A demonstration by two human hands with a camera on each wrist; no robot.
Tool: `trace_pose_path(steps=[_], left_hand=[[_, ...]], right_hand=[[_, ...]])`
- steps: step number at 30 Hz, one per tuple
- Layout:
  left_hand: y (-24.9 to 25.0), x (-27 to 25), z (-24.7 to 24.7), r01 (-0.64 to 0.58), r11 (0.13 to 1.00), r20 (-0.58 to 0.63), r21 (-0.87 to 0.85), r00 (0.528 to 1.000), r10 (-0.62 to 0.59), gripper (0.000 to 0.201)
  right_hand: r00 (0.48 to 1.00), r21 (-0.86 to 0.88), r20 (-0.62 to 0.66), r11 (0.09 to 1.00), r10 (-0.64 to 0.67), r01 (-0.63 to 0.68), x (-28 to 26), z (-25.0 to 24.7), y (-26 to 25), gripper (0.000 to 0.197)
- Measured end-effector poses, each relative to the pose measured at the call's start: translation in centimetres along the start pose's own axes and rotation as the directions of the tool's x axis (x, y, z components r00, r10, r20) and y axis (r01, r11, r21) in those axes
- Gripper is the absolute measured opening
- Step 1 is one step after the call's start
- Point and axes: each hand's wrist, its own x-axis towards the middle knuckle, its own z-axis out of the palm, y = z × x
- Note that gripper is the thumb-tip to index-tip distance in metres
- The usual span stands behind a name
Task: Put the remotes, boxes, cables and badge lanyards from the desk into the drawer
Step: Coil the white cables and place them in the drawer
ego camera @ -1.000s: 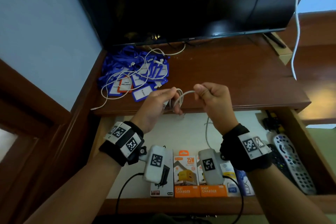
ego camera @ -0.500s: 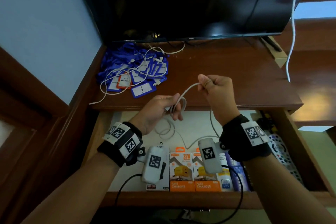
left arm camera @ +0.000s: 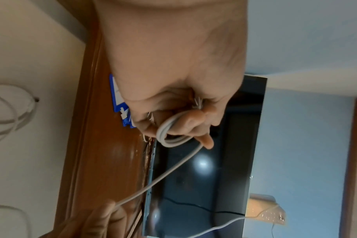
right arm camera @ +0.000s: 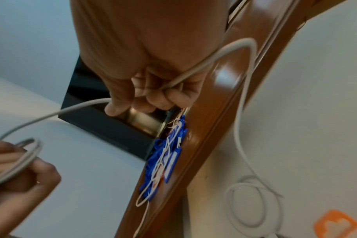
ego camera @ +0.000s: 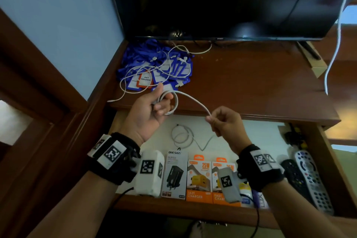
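My left hand [ego camera: 154, 102] grips a small coil of white cable [ego camera: 173, 102] above the desk's front edge; the same coil [left arm camera: 169, 135] wraps my fingers in the left wrist view. From it the cable runs to my right hand [ego camera: 222, 121], which pinches the strand [right arm camera: 173, 83] over the open drawer [ego camera: 328, 160]. The loose tail lies coiled on the drawer floor [ego camera: 183, 137]. A heap of blue badge lanyards [ego camera: 154, 65] with thin white cables across it sits at the desk's back left. Charger boxes [ego camera: 199, 177] and two remotes [ego camera: 309, 177] lie in the drawer.
A dark TV [ego camera: 222, 2] stands at the back of the wooden desk [ego camera: 251, 83]. Another white cable [ego camera: 336, 44] hangs at the right. A pale blue wall [ego camera: 58, 15] borders the desk on the left. Black plugs [ego camera: 293, 133] lie in the drawer's far right corner.
My left hand rose with the coil to the desk edge, and my right hand dropped lower over the drawer, feeding the strand. The tail in the drawer shows more plainly.
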Motion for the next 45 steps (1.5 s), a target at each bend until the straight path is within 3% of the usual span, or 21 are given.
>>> trace_pose_path(steps=[6,8,10,13,16,19,22,26,32,38,45], left_hand=[[0.8,-0.6,-0.6,-0.144,0.99,-0.185,-0.014,0.973,0.139,0.026],[1.0,-0.6,-0.8,-0.169,0.985,-0.21,0.04,0.962,0.174,0.028],[1.3,-0.1,-0.8,-0.201,0.974,-0.216,0.101,0.952,0.218,0.028],[1.5,0.7,-1.0,-0.215,0.935,-0.186,0.281,0.944,0.272,0.026],[2.0,0.9,-1.0,-0.155,0.836,-0.123,0.526,0.959,0.256,0.027],[2.7,0.9,-1.5,-0.144,0.731,-0.023,0.667,0.976,0.214,0.032],[3.1,1.6,-2.4,-0.145,0.674,0.064,0.725,0.988,0.143,0.035],[4.3,2.5,-3.5,-0.145,0.69,0.191,0.709,0.981,0.009,0.038],[5.4,3.5,-4.8,-0.029,0.806,0.33,0.591,0.921,-0.209,0.042],[5.8,3.9,-5.3,0.049,0.884,0.368,0.465,0.898,-0.243,0.044],[7.2,4.2,-5.3,0.107,0.952,0.387,0.288,0.896,-0.217,0.045]], right_hand=[[0.993,-0.332,-0.009,0.937,-0.116,0.107,0.3,1.0,1.2,0.022],[0.986,-0.449,0.046,0.878,-0.161,0.164,0.6,1.5,0.7,0.022],[0.966,-0.554,0.166,0.792,-0.196,0.256,0.8,2.3,-0.5,0.009],[0.9,-0.625,0.366,0.653,-0.237,0.427,1.2,3.9,-3.1,0.011],[0.855,-0.601,0.453,0.623,-0.251,0.501,1.7,5.3,-5.7,0.017],[0.811,-0.559,0.512,0.607,-0.282,0.564,2.1,6.5,-7.5,0.015],[0.829,-0.536,0.477,0.651,-0.291,0.537,2.8,7.5,-8.5,0.016],[0.904,-0.503,0.353,0.765,-0.243,0.402,3.7,8.3,-9.7,0.017],[0.967,-0.406,0.093,0.878,-0.239,0.256,4.7,9.6,-10.7,0.021],[0.986,-0.305,-0.031,0.941,-0.165,0.148,5.4,11.8,-12.1,0.028],[0.989,-0.318,-0.013,0.938,-0.151,0.139,6.2,13.1,-13.0,0.027]])
